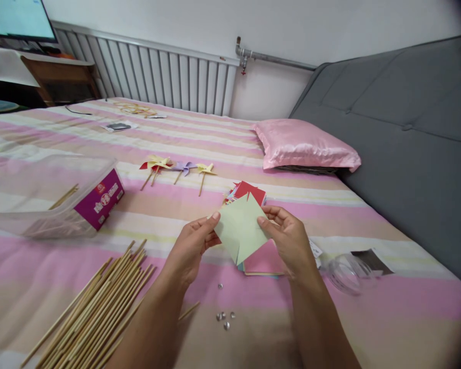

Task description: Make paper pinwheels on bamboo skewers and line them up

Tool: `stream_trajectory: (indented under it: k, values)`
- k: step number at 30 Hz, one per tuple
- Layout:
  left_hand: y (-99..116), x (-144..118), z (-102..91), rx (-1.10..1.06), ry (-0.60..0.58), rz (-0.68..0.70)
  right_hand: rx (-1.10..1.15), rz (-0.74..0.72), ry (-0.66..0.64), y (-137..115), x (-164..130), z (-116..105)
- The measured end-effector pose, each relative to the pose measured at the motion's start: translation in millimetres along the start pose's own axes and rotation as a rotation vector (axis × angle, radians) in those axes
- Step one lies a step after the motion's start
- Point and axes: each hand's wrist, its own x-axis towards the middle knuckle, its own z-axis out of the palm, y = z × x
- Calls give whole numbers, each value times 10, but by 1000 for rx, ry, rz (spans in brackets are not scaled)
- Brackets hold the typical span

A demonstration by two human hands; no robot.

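Observation:
A pale green square of paper (240, 228) is held up by both hands, tilted with corners up and down. Slits run inward from its top and bottom corners. My left hand (197, 243) pinches the left corner between thumb and fingers. On the opposite corner, my right hand (286, 233) grips with its thumb in front. Beneath the square lies a pink sheet (265, 259) on top of other coloured sheets, partly hidden. Just behind is a stack of cut paper with a red piece (253, 191) on top. Several silver thumbtacks (226, 325) lie on the striped bedspread nearer me.
A bundle of wooden sticks (100, 312) lies at front left, near a clear plastic box (107, 164). Paper pinwheels (183, 168) on sticks lie beyond. A clear round container (348, 274) is at right, a pink pillow (307, 143) by the grey headboard (392, 102).

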Motion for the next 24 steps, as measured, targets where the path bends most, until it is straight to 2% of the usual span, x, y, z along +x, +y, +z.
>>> stream_trajectory:
  k: [5, 11, 24]
  values:
    - [-15, 2, 14, -1, -35, 30, -14, 15, 11, -3, -8, 9]
    - [5, 2, 25, 17, 31, 32, -61, 51, -83, -25, -20, 23]
    - [-21, -23, 48, 162, -70, -55, -180, -2, -121, -2, 12, -59]
